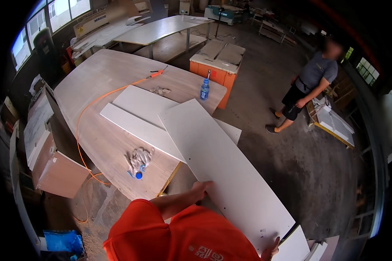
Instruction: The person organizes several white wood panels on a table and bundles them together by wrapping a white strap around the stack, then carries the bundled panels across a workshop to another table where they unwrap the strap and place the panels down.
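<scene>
Holding a long white panel [224,167] by its near end, head view: the left hand [200,190] sits at the panel's near-left edge, fingers curled over that edge, closed on it. The right hand [272,249] is at the near-right corner, low in the frame; only fingertips show, apparently pinching the edge, but how far they close cannot be told.

The panel's long axis runs from the person's chest up and left toward the bench [117,87]. Its far end lies over two other white boards [139,113] on the bench, and the near end overhangs the bench edge above the floor [300,156]. Both hands are at the same end. The left is clearer; the right is nearer the corner.

On the bench: an orange hose [101,98] looping off the left side, a blue bottle [204,89] near the far edge, and a pair of gloves [139,160] just left of the panel. Another person [307,89] stands well apart on the right.

Hidden: the person's orange shirt [183,237] covers both wrists and the panel's near edge between the hands. The right hand is cut off by the frame. The panel's underside and the contact with the boards are not visible.
</scene>
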### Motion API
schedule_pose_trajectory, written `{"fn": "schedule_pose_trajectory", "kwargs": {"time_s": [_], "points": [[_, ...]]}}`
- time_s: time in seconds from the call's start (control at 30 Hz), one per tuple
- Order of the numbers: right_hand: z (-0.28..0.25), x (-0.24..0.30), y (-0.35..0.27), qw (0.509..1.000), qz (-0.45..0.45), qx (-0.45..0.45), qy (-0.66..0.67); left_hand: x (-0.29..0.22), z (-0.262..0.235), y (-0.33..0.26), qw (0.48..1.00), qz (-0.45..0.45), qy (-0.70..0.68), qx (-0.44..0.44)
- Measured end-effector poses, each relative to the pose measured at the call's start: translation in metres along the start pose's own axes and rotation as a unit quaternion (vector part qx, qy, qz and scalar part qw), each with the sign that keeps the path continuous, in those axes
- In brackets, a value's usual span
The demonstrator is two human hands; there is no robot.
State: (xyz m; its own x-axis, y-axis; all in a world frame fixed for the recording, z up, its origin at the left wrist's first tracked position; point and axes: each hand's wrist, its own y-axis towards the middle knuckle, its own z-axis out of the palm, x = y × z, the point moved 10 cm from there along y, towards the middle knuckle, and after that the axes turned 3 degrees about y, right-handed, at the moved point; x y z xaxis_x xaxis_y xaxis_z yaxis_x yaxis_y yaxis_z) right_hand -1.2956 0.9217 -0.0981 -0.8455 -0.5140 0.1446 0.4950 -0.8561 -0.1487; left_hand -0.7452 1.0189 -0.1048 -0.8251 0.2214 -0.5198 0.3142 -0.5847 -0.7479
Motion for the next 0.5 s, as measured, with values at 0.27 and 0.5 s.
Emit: {"fn": "schedule_pose_trajectory", "kwargs": {"time_s": [0.27, 0.5], "points": [[0.127, -0.057, 0.247, 0.698, -0.055, -0.411, -0.584, -0.095, -0.076, 0.126, 0.978, 0.086, -0.143, -0.121], [0.136, -0.182, 0.454, 0.666, 0.115, -0.135, -0.724, -0.194, -0.146, 0.143, 0.908, 0.245, -0.194, -0.279]]}}
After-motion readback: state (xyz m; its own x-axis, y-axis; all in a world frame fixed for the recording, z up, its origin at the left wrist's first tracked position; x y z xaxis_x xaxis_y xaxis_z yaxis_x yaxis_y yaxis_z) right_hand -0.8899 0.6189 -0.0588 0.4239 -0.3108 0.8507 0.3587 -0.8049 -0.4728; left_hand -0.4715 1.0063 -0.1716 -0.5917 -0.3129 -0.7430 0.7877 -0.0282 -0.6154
